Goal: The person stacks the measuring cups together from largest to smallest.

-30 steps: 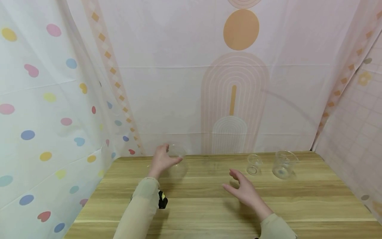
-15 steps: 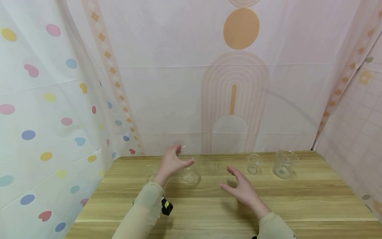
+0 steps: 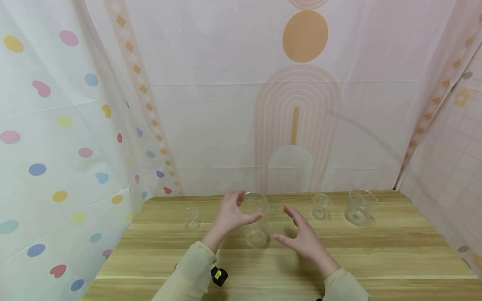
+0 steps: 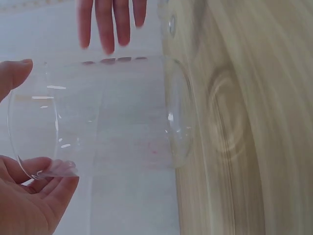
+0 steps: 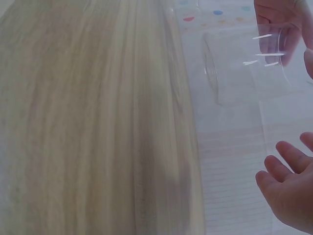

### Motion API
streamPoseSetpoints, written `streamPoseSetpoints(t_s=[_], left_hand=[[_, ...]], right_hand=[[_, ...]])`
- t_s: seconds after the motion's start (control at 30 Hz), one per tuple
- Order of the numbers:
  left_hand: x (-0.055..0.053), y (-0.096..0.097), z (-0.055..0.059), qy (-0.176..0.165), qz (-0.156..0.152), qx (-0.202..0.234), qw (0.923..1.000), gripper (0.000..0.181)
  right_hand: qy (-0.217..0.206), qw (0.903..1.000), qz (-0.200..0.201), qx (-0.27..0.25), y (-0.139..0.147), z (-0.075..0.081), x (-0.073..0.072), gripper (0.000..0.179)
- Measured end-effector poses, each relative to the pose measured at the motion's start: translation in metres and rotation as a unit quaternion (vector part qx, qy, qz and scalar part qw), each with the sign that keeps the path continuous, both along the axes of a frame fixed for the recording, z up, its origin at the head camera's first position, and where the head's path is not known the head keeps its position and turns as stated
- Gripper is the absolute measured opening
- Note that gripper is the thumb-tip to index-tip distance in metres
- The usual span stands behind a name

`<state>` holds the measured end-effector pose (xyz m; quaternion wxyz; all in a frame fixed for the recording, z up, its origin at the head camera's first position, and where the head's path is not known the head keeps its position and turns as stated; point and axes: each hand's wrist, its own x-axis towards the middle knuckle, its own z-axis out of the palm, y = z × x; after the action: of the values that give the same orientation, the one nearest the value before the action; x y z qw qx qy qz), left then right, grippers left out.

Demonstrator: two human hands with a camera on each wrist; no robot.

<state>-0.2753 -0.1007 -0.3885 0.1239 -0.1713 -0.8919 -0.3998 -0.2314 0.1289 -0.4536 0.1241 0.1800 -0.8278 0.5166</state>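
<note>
Rightward and nearer than in the earlier frame, the tall clear cup (image 3: 257, 232) is pinched at its rim by the left hand (image 3: 230, 216); the right hand (image 3: 304, 239), fingers and thumb spread, is near but apart. By the look of it, the cup is lifted off the table (image 3: 158, 255) and not yet set down. A small left cup (image 3: 193, 220), a small right cup (image 3: 321, 207) and a wide cup (image 3: 360, 209) stand farther off, no contents discernible.

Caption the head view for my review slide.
Left hand grips a clear cup, right hand empty beside it; three other clear cups stand on the wooden table.
</note>
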Motion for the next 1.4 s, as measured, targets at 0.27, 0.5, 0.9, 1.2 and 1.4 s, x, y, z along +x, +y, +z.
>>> streamPoseSetpoints(t_s=[0.27,0.5,0.9,1.2,1.4], left_hand=[[0.014,0.013,-0.003,0.031,-0.011,-0.009,0.9994,0.082],[0.022,0.021,-0.007,0.019,-0.022,-0.002,0.9996,0.086],[0.031,0.034,-0.009,0.024,-0.020,0.007,0.9995,0.085],[0.035,0.039,-0.011,0.030,-0.021,0.004,0.9993,0.086],[0.037,0.041,-0.011,0.035,-0.033,0.012,0.9988,0.088]], right_hand=[[0.020,0.9994,0.023,-0.016,-0.004,-0.003,0.001,0.091],[0.025,0.9988,0.039,-0.018,-0.009,-0.006,0.002,0.092],[-0.002,0.9974,0.049,-0.053,-0.015,-0.007,0.003,0.097],[-0.024,0.9954,0.056,-0.073,-0.014,-0.008,0.004,0.095],[-0.023,0.9953,0.048,-0.081,-0.012,-0.010,0.004,0.097]])
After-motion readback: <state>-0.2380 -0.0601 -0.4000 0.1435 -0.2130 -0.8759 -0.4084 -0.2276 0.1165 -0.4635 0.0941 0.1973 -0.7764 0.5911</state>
